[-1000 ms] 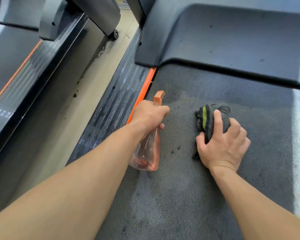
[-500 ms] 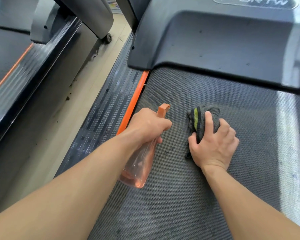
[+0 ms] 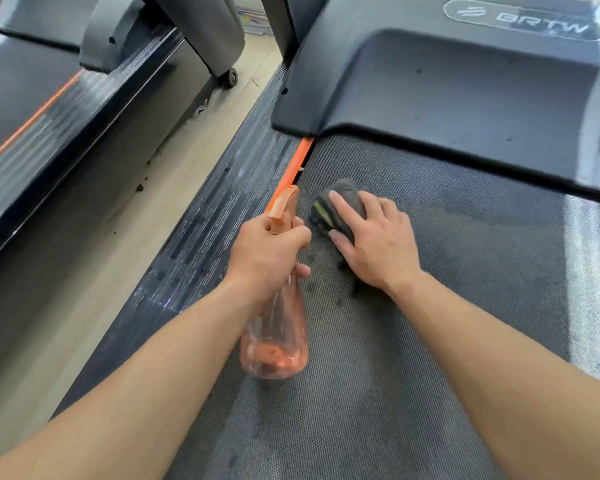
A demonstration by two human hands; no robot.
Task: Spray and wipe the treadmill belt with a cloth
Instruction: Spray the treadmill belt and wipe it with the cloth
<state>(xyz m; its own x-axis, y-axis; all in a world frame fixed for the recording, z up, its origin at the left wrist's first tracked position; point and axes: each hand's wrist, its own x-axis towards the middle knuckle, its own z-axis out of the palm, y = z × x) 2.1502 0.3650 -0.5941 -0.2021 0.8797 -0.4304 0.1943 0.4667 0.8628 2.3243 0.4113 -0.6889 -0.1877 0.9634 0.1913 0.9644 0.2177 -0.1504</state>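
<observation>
The grey textured treadmill belt (image 3: 465, 271) fills the right and lower part of the view. My left hand (image 3: 267, 258) grips the neck of a clear orange spray bottle (image 3: 278, 344), its orange nozzle pointing forward along the belt's left edge. My right hand (image 3: 374, 240) presses flat on a bunched dark grey cloth (image 3: 329, 202) with a yellow-green stripe, near the belt's front left corner. Most of the cloth is hidden under my palm and fingers.
A dark motor cover (image 3: 447, 88) marked BRTW borders the belt at the front. An orange strip (image 3: 291, 168) and a ribbed side rail (image 3: 215, 209) run along the left. Beyond is a dusty wooden floor (image 3: 125, 237) and a second treadmill (image 3: 42, 109).
My right hand has slid the cloth leftward and forward toward the belt's front left corner. The bottle has stayed close beside it in my left hand.
</observation>
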